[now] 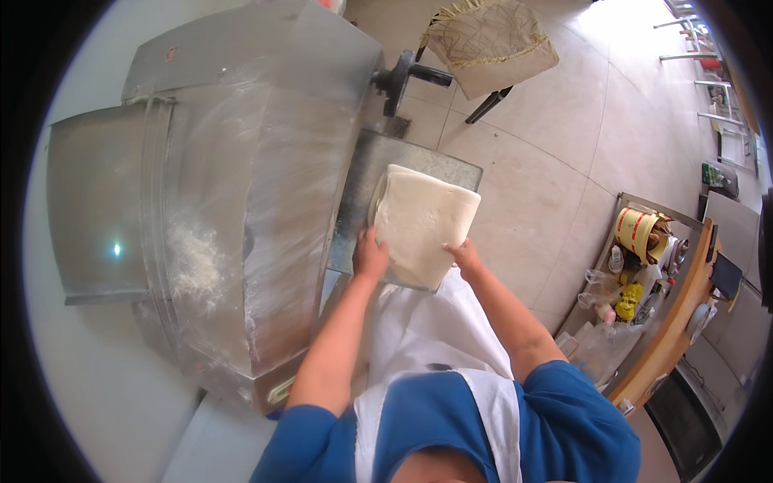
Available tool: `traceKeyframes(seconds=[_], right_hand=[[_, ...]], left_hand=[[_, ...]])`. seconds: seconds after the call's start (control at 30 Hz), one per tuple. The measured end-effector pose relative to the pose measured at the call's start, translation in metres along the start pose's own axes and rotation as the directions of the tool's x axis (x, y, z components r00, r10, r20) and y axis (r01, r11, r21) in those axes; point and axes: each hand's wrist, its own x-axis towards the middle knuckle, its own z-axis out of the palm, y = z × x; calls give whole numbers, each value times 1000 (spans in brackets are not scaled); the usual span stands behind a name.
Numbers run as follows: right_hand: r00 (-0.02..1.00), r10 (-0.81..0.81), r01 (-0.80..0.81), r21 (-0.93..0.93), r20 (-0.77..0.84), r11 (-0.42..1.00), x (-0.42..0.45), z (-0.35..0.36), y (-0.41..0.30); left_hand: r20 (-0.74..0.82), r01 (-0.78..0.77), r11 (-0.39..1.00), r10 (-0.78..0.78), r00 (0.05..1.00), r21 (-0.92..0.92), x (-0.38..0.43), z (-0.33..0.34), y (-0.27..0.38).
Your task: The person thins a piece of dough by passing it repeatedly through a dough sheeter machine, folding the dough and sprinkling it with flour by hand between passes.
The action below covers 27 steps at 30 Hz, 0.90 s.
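Note:
A folded, flat slab of pale dough (426, 223) lies over a grey metal tray (444, 164) in front of me. My left hand (370, 255) is at the slab's left edge, fingers along its side. On the opposite edge, my right hand (465, 256) grips the dough with the thumb on top and the fingers partly hidden beneath. The tray juts out from a stainless-steel dough sheeter (296, 181) dusted with flour. White flour (196, 259) is heaped loosely on the machine's top.
A black crank handle (401, 81) sticks out from the machine's far end. Beyond it stands a chair (492, 45) with a fringed cover. To the right, a shelf under a wooden counter (664, 326) holds a cream bucket (637, 232), plastic bags and bottles. Tiled floor (537, 199) lies between.

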Motion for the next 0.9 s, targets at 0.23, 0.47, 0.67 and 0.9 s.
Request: traceKeyframes(seconds=[0.23, 0.47, 0.67, 0.9], right_hand=[[991, -73, 68, 41, 114, 997, -2, -1, 7], [974, -197, 192, 55, 109, 980, -4, 3, 17], [987, -160, 161, -5, 32, 987, -14, 6, 2], [932, -340, 329, 99, 128, 939, -116, -12, -91]], left_hand=[[130, 468, 873, -484, 865, 136, 50, -4, 51], [-109, 163, 979, -150, 983, 121, 61, 2, 5], [210, 188, 963, -228, 951, 192, 53, -11, 26], [-157, -185, 983, 180, 971, -18, -72, -121, 119]])
